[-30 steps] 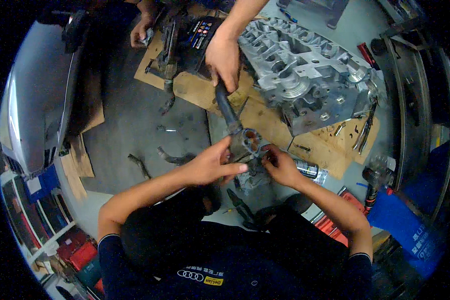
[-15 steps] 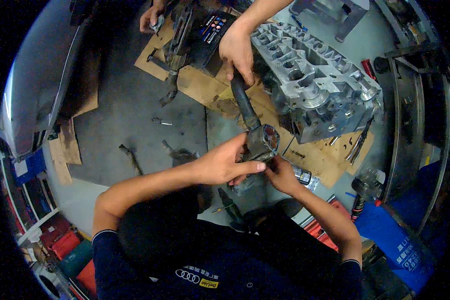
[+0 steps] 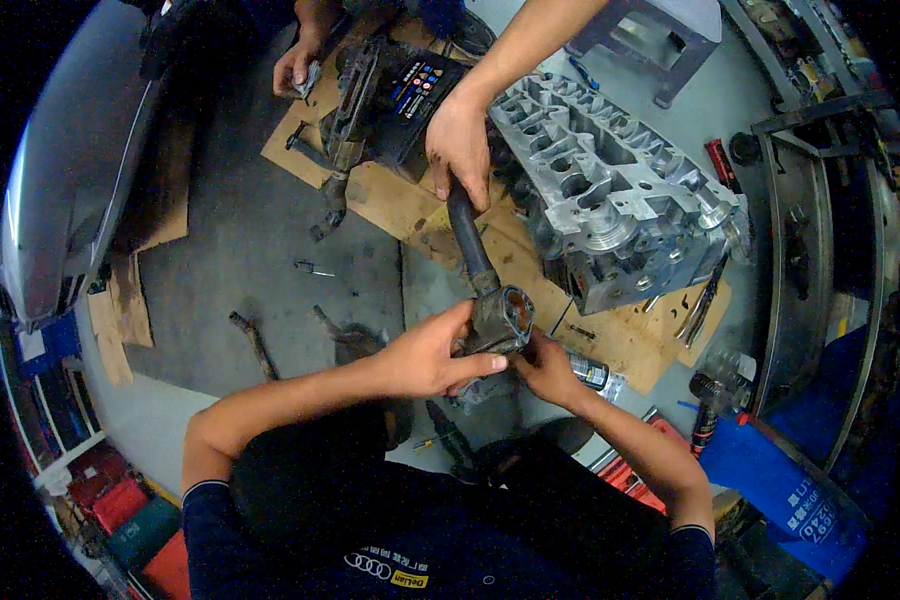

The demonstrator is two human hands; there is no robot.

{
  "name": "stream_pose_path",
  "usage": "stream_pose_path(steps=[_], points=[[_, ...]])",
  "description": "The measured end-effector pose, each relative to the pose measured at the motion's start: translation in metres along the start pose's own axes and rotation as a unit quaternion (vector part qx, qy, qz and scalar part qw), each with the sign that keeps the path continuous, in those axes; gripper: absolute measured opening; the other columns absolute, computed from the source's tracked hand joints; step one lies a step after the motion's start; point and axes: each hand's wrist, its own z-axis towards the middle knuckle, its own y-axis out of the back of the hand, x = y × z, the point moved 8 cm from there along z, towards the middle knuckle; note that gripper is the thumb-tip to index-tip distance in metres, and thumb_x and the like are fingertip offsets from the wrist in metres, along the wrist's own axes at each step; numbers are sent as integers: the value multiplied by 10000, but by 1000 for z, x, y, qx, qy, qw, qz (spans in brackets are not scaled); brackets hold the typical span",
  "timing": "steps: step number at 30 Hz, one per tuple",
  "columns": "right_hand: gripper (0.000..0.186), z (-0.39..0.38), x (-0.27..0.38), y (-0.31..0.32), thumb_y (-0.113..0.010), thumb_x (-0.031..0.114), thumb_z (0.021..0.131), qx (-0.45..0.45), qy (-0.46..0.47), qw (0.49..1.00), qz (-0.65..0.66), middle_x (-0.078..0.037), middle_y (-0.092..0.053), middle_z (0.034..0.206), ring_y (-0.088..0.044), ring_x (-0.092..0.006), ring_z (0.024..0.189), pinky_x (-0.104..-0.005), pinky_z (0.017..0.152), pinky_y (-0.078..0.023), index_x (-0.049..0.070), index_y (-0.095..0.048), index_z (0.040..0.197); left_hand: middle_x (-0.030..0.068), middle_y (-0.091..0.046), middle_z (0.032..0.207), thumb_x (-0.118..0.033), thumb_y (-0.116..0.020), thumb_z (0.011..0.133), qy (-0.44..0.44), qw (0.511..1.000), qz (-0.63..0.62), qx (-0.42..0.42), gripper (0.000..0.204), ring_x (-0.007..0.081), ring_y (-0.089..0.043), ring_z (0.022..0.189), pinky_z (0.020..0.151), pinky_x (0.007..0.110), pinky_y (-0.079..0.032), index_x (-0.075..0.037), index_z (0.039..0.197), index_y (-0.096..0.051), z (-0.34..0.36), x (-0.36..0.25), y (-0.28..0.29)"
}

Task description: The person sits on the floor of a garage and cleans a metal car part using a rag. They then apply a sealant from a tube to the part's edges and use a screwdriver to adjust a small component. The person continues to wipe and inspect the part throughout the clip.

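My left hand [image 3: 430, 355] grips a grimy metal housing [image 3: 492, 312] with a rusty-brown opening facing up. My right hand [image 3: 548, 372] is closed on the housing's lower right side, its fingertips partly hidden. A black hose [image 3: 467, 237] runs up from the housing to another person's hand [image 3: 456, 150], which grips its far end. A silver cylinder head [image 3: 615, 200] lies on brown cardboard [image 3: 410, 224] at the upper right. Below the housing sits a crumpled grey piece that I cannot make out, and a spray can [image 3: 590, 372] lies by my right hand.
A black battery [image 3: 415, 105] and a second person's hand [image 3: 292, 70] with a small part are at the top. A car bumper [image 3: 70, 170] is at the left. Pipes [image 3: 252, 345], tools [image 3: 705, 300], a stool [image 3: 650, 30], a red toolbox [image 3: 660, 440] and metal frames [image 3: 790, 300] lie around.
My hands and the housing sit lower in the view, with the housing tilted differently. The other person's hand still holds the hose, and much of the surroundings has shifted in the picture.
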Motion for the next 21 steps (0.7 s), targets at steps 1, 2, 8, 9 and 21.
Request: stream_pose_path(steps=[1, 2, 8, 9, 21], points=[[392, 0, -1, -1, -644, 154, 930, 4, -5, 1000, 2, -255, -693, 1079, -668, -467, 1017, -505, 871, -543, 39, -561, 1296, 34, -589, 783, -301, -747, 972, 3, 1000, -3, -2, 588, 119, -558, 608, 537, 318, -462, -4, 1360, -420, -1, 2, 0], [390, 1, 0, -1, -643, 160, 932, 0, 10, 1000, 15, -257, -693, 1081, -666, -472, 1020, -509, 873, -543, 39, -560, 1293, 60, -609, 803, -314, -758, 960, -34, 998, 49, -30, 607, 150, -588, 646, 566, 340, -479, 6, 1349, -420, -1, 5, 5], [382, 2, -1, -3, -634, 153, 940, -7, 34, 999, 19, -223, -685, 1028, -656, -391, 930, -465, 815, -534, 37, -542, 1292, 226, -677, 956, -362, -794, 899, -93, 945, 277, -147, 664, 412, -693, 892, 732, 475, -540, 25, 1297, -430, -17, -4, 24], [388, 2, -5, -5, -637, 120, 937, -11, 43, 999, 15, -179, -680, 975, -651, -298, 836, -410, 750, -525, 35, -535, 1301, 243, -676, 973, -359, -791, 896, -109, 924, 332, -158, 655, 451, -685, 907, 741, 494, -542, 22, 1292, -435, -20, -10, 24], [357, 6, 18, -3, -589, 130, 919, 7, 31, 998, 61, -220, -696, 916, -680, -410, 817, -508, 752, -539, 50, -559, 1266, 217, -668, 1012, -509, -719, 901, -61, 741, 649, -164, 617, 442, -693, 768, 653, 503, -580, 18, 1178, -555, -32, -43, 21]])
